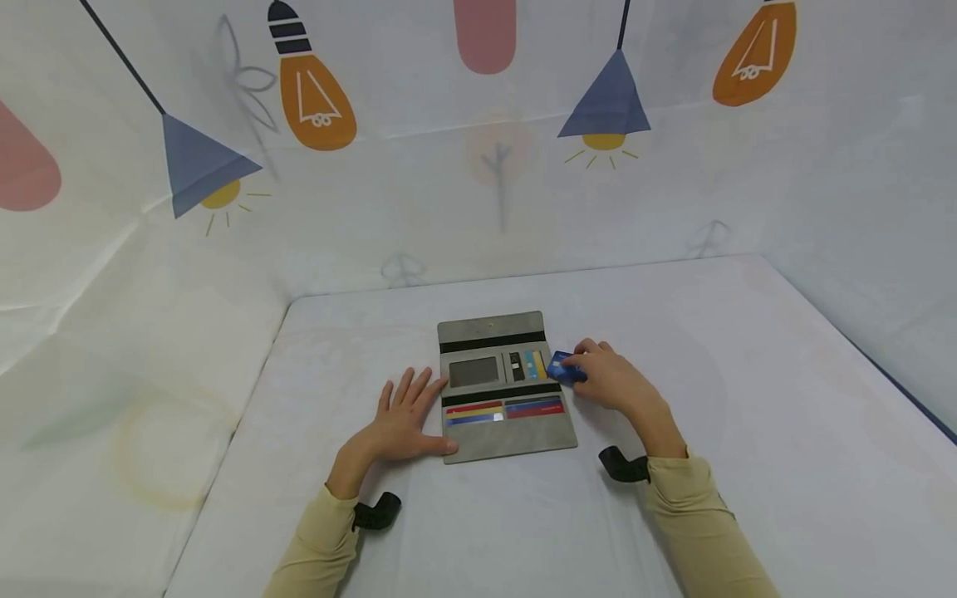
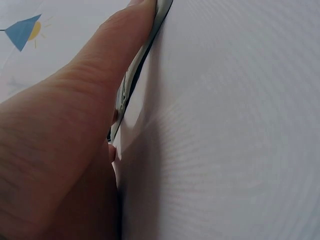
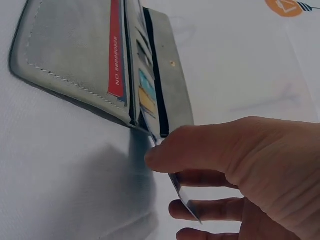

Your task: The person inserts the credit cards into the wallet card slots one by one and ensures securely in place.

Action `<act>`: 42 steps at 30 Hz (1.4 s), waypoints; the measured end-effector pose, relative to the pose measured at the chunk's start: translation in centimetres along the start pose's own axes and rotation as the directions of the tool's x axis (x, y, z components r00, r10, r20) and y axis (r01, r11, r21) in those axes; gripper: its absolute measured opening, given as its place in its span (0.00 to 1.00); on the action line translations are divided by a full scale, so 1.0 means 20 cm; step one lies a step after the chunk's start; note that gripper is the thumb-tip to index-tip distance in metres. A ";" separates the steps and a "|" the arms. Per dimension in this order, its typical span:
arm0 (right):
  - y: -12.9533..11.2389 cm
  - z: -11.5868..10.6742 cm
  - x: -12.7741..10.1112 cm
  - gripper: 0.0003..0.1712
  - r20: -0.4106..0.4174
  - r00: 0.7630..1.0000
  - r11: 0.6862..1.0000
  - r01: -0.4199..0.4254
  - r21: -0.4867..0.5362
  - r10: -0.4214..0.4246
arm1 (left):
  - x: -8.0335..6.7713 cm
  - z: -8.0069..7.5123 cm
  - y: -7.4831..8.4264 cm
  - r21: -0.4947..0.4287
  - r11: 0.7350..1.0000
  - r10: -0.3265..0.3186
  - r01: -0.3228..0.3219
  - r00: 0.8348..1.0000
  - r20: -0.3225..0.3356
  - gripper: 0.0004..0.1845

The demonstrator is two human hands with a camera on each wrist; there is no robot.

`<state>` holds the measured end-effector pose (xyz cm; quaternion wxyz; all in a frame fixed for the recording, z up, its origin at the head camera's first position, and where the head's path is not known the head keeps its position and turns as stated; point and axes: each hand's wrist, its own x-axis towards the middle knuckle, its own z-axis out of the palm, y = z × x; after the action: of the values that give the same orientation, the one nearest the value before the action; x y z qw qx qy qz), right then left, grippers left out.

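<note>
A grey wallet point(image 1: 508, 438) lies unfolded on the white table, with several cards in its slots. My right hand point(image 1: 615, 378) pinches a blue card point(image 1: 566, 368) between thumb and fingers at the wallet's right edge. In the right wrist view the card point(image 3: 184, 200) is seen nearly edge-on, its far end at the wallet's side; whether that end sits inside a slot I cannot tell. My left hand point(image 1: 401, 423) rests with spread fingers at the wallet's left edge, its thumb on the lower flap. The left wrist view shows the thumb point(image 2: 117, 42) against the wallet's edge.
Red, yellow and blue cards point(image 1: 474, 413) fill the lower slots, and more cards point(image 1: 535, 365) stand in the upper right slots. A dark window pocket point(image 1: 474, 371) is at the upper left. Behind the table point(image 1: 710, 332) hangs a white sheet point(image 1: 419, 199) printed with lamps and bulbs.
</note>
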<state>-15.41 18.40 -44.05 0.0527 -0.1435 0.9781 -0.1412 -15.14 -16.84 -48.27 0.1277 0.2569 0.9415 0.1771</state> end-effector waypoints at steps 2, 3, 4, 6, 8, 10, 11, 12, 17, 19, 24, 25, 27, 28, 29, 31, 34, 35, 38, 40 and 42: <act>0.00 0.00 0.00 0.21 -0.009 1.000 1.000 0.002 -0.012 -0.002 | 0.00 0.00 0.00 0.003 1.000 0.000 0.000 1.000 -0.001 0.55; 0.00 0.00 0.00 0.21 -0.016 1.000 1.000 0.001 -0.022 -0.001 | 0.00 0.00 0.00 0.003 1.000 0.000 0.000 1.000 0.000 0.56; -0.01 0.00 -0.01 0.21 -0.024 1.000 0.999 -0.006 -0.033 0.005 | 0.00 0.00 0.00 0.006 1.000 -0.001 0.001 1.000 0.002 0.56; -0.02 -0.01 -0.01 0.20 -0.047 0.999 0.998 -0.015 -0.061 0.012 | 0.01 0.01 0.00 0.008 1.000 0.001 -0.001 1.000 0.002 0.56; -0.04 -0.01 -0.02 0.20 -0.070 0.997 0.996 -0.032 -0.085 0.026 | 0.01 0.01 0.00 0.016 1.000 0.001 -0.001 1.000 0.004 0.56; -0.05 -0.01 -0.02 0.19 -0.092 0.995 0.993 -0.043 -0.109 0.033 | 0.01 0.01 0.00 0.020 1.000 0.004 -0.004 1.000 0.004 0.56; -0.06 -0.01 -0.02 0.19 -0.103 0.994 0.992 -0.044 -0.121 0.032 | 0.01 0.01 0.00 0.022 1.000 0.004 -0.004 1.000 0.004 0.56; -0.07 -0.01 -0.02 0.19 -0.112 0.993 0.990 -0.046 -0.131 0.031 | 0.02 0.01 0.00 0.024 1.000 0.003 -0.004 1.000 0.004 0.56; -0.09 0.01 -0.02 0.18 -0.141 0.990 0.988 -0.033 -0.148 0.012 | 0.01 0.00 0.01 0.017 1.000 0.002 -0.002 1.000 0.003 0.56; -0.08 0.02 -0.02 0.18 -0.128 0.992 0.992 -0.025 -0.124 0.009 | 0.01 0.00 0.01 0.017 1.000 0.002 -0.002 1.000 0.002 0.56; -0.03 0.04 0.00 0.19 -0.071 0.997 0.999 0.021 -0.042 -0.024 | 0.01 0.01 -0.01 0.027 1.000 -0.005 0.005 1.000 0.006 0.56; -0.02 0.05 0.00 0.19 -0.066 0.997 0.999 0.033 -0.030 -0.035 | 0.01 0.01 -0.01 0.028 1.000 -0.006 0.006 1.000 0.007 0.56; 0.00 0.06 0.01 0.19 -0.067 0.996 0.998 0.059 -0.018 -0.060 | 0.01 0.01 -0.01 0.027 1.000 -0.007 0.007 1.000 0.006 0.56; 0.01 0.07 0.02 0.19 -0.069 0.995 0.997 0.070 -0.014 -0.071 | 0.01 0.01 -0.01 0.024 1.000 -0.006 0.006 1.000 0.005 0.56; 0.01 0.07 0.02 0.19 -0.070 0.994 0.997 0.079 -0.009 -0.079 | 0.01 0.01 -0.02 0.022 1.000 -0.006 0.005 1.000 0.006 0.56; 0.02 0.08 0.03 0.19 -0.074 0.993 0.996 0.093 -0.007 -0.093 | 0.01 0.01 -0.02 0.018 1.000 -0.005 0.005 1.000 0.009 0.56; 0.03 0.09 0.03 0.18 -0.079 0.991 0.994 0.107 -0.005 -0.107 | 0.01 0.01 -0.02 0.011 1.000 -0.001 0.000 1.000 0.009 0.56; 0.03 0.09 0.04 0.18 -0.081 0.991 0.994 0.111 -0.002 -0.111 | 0.01 0.01 -0.02 0.013 1.000 -0.001 0.001 1.000 0.010 0.56; 0.05 0.10 0.05 0.18 -0.086 0.989 0.992 0.125 0.009 -0.123 | 0.01 0.01 -0.01 0.015 1.000 -0.001 0.001 1.000 0.006 0.56; 0.06 0.11 0.06 0.19 -0.088 0.987 0.991 0.134 0.016 -0.132 | 0.01 0.01 -0.01 0.022 1.000 -0.002 0.002 1.000 0.004 0.56; 0.07 0.11 0.07 0.20 -0.090 0.987 0.990 0.139 0.022 -0.137 | 0.01 0.01 -0.01 0.026 1.000 -0.004 0.004 1.000 0.003 0.56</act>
<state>-16.71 18.66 -46.70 0.0017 -0.2038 0.9651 -0.1644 -15.29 -16.86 -48.54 0.1263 0.2569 0.9440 0.1639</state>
